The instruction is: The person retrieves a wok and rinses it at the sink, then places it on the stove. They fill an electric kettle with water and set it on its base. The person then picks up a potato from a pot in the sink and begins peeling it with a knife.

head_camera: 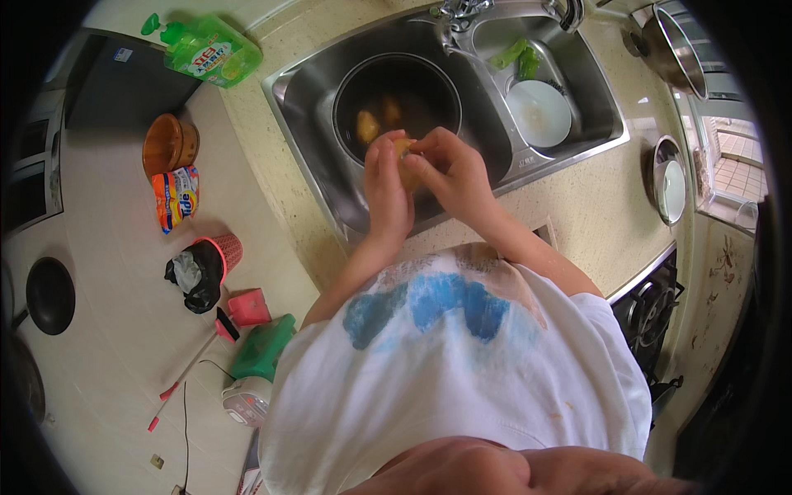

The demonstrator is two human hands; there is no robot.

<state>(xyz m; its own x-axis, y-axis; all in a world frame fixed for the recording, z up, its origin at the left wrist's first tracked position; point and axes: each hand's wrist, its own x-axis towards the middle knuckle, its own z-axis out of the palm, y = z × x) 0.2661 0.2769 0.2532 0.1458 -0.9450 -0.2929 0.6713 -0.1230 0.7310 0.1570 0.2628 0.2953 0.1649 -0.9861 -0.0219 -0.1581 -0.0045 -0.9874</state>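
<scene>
Over the left sink basin (297, 124), my left hand (388, 185) cups a yellow-brown piece of produce (403, 148), which looks like a potato. The thumb and fingers of my right hand (451, 173) pinch the same piece at its upper right side. My fingers hide much of it, and whether a small tool is between them is unclear. Just beyond my hands a round dark pot (396, 57) sits in the basin with water inside. Two similar yellowish pieces lie in the water, one a potato-like lump (367, 126) near the pot's left side.
In the right basin are a white bowl (538, 114) and green vegetable pieces (527, 62). A chrome faucet (445, 31) stands behind. Green dish soap (213, 52) is on the left. Metal bowls (667, 179) and a gas stove (646, 309) lie right.
</scene>
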